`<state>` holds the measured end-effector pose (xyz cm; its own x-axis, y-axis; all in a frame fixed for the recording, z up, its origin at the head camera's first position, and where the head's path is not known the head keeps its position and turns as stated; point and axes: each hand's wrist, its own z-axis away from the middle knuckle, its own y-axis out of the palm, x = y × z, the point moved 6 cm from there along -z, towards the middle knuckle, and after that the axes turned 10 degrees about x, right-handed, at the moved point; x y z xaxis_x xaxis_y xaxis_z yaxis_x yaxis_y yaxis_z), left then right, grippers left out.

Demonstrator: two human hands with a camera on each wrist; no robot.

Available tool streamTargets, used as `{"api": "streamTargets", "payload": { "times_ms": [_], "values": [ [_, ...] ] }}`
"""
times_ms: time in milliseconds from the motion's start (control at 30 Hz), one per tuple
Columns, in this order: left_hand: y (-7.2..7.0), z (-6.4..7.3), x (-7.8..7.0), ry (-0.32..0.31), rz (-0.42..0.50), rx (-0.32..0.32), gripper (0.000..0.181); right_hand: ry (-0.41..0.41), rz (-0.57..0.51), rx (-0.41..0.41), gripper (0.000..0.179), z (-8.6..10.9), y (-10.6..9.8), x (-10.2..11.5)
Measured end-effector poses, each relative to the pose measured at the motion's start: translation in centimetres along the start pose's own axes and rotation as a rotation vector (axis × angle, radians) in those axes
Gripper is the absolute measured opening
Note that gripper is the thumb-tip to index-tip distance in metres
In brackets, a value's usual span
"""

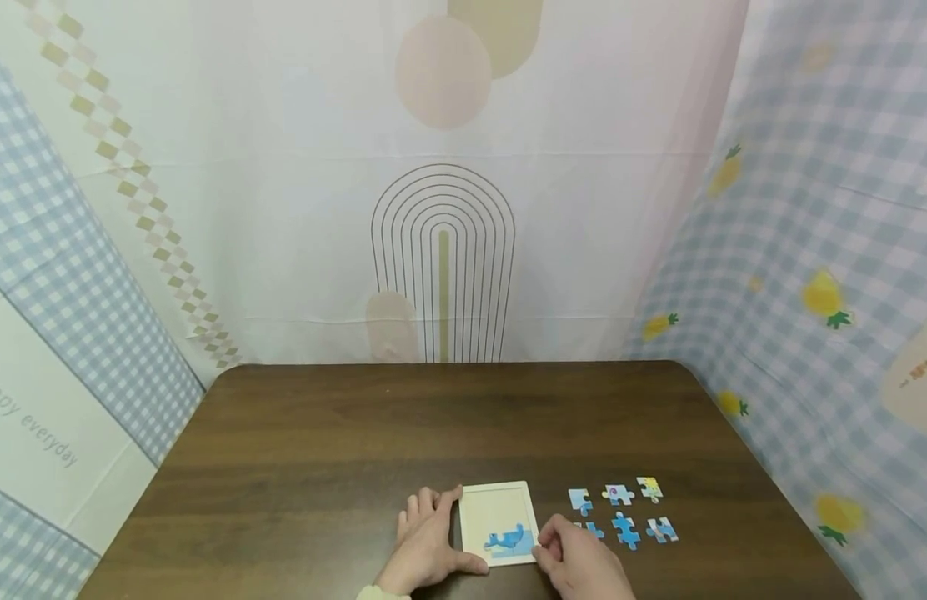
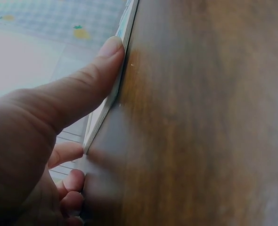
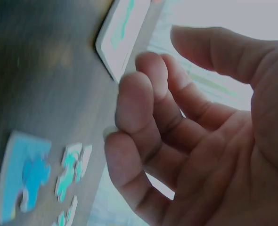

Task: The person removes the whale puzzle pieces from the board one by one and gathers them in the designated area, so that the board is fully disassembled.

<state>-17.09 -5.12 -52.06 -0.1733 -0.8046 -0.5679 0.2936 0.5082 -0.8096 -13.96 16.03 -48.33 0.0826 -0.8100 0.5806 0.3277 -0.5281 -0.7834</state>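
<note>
A square puzzle tray (image 1: 493,505) with a pale rim lies near the table's front edge. Blue joined puzzle pieces (image 1: 513,542) fill its lower right part. My left hand (image 1: 431,537) holds the tray at its left side, the thumb at the front edge and the index finger at the back left corner. By the tray's right edge is my right hand (image 1: 579,560), fingers loosely bent. In the right wrist view its thumb stands apart from the fingers, and no piece shows between them.
Right of the tray, several loose puzzle pieces (image 1: 626,531) lie in two rows on the brown wooden table (image 1: 343,442). The right hand partly covers one blue piece (image 1: 593,529). Patterned cloths (image 1: 306,250) hang behind and on both sides.
</note>
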Motion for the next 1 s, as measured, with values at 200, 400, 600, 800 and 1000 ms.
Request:
{"api": "streamTargets", "payload": {
  "times_ms": [200,400,600,800,1000],
  "values": [
    [0.1,0.3,0.0,0.013,0.003,-0.016,0.111,-0.005,-0.009,0.02,0.013,-0.7,1.0,0.9],
    [0.3,0.3,0.0,0.021,-0.006,-0.027,0.112,-0.025,-0.044,0.036,0.013,-0.9,1.7,1.4],
    [0.0,0.1,0.0,0.022,-0.014,-0.041,0.111,-0.073,-0.037,0.003,0.014,-0.7,2.2,1.8],
    [-0.1,0.2,0.0,0.022,0.005,-0.034,0.111,-0.08,-0.023,-0.011,0.014,-0.5,2.2,2.1],
    [0.1,0.3,0.0,0.024,0.014,-0.027,0.111,-0.058,-0.018,-0.022,0.015,-0.7,2.4,2.2]
  ]
}}
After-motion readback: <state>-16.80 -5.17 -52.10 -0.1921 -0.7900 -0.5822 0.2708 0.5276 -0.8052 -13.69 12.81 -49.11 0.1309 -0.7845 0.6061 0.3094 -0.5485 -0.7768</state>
